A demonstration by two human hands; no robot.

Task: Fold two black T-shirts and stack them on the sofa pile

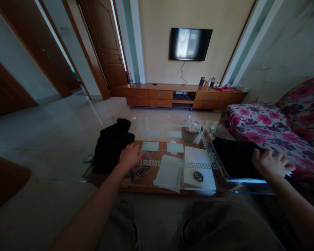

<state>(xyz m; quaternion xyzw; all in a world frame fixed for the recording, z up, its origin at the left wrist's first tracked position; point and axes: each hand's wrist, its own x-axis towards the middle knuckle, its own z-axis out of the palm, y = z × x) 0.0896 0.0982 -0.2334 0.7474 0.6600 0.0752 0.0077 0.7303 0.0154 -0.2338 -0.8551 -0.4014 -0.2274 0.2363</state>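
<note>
A glass coffee table (170,122) with a pale key-pattern border stands before me. On its left lies a black garment (111,150), loosely bunched with one end sticking out at the far side. My left hand (131,155) is at the garment's right edge, fingers stretched out and apart; whether it touches the cloth I cannot tell. On the table's right end lies a flat, folded black cloth (234,157) with a whitish edge beneath it. My right hand (273,163) is at this cloth's right edge, thumb over the cloth and fingers spread.
Papers (170,172) and a round black piece with a face design (198,176) show through or on the glass. A floral-covered sofa (261,116) stands at right. Beyond are a low wooden cabinet (159,94) with bottles and a wall television (189,43).
</note>
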